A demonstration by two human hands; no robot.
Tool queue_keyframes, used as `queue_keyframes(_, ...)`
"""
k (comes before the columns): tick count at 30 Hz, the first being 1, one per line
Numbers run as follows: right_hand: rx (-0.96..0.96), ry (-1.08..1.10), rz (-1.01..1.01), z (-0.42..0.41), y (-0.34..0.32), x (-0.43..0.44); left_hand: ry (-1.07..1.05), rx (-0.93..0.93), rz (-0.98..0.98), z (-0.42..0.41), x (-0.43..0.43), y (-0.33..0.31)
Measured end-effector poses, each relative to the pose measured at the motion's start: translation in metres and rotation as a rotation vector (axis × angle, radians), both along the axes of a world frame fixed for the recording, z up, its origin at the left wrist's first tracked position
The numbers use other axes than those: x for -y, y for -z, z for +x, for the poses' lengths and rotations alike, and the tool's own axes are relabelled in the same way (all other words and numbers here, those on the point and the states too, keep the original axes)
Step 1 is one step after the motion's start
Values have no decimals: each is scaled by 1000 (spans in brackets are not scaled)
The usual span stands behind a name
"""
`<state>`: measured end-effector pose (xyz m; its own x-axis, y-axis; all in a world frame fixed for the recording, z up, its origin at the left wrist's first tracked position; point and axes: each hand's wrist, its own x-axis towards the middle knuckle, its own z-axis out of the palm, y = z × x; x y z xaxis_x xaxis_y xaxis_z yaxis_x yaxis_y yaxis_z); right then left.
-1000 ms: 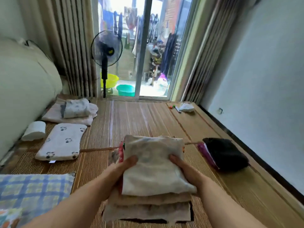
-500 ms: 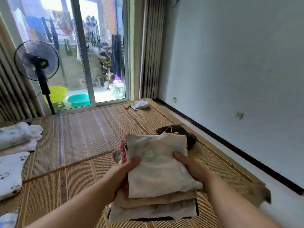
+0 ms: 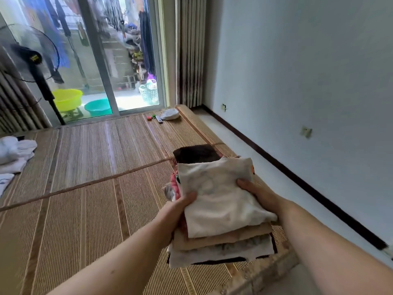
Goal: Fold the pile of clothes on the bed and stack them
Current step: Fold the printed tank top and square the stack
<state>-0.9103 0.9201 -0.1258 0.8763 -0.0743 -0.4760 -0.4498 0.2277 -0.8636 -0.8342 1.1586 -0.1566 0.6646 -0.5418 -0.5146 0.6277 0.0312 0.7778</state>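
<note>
The stack of folded clothes [image 3: 221, 209] is held over the bed [image 3: 85, 188], near its 3 o'clock edge. The left hand [image 3: 180, 207] grips its 9 o'clock side, the right hand [image 3: 257, 192] its 3 o'clock side. A dark garment [image 3: 195, 153] lies at 12 o'clock.

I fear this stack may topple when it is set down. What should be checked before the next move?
1. Left hand grips the stack of folded clothes on its left side: ok.
2. Right hand grips its right side: ok.
3. Layers flush: not ok; lower pieces jut out toward the person.
4. Spot under the stack: cannot tell, hidden.
5. Room from the dark garment behind: cannot tell.
6. Margin from the right edge of the mat: not ok, the stack is close to it.
</note>
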Motion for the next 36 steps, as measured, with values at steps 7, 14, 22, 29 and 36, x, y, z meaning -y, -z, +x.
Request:
queue_keyframes(7, -50, -22, 131, 21, 15, 37, -31, 78, 54, 22, 36, 1)
queue_keyframes(14, -30, 76, 27, 56, 30, 78, -6, 48, 9, 67, 85, 16)
queue_keyframes(22, -84, 102, -60, 99, 30, 158, -19, 14, -34, 112, 162, 26)
queue_keyframes(29, -101, 25, -98, 163, 50, 256, -115, 12, -7, 154, 251, 50)
queue_keyframes(36, -146, -184, -3, 253, 94, 341, -281, -14, -12, 195, 328, 104)
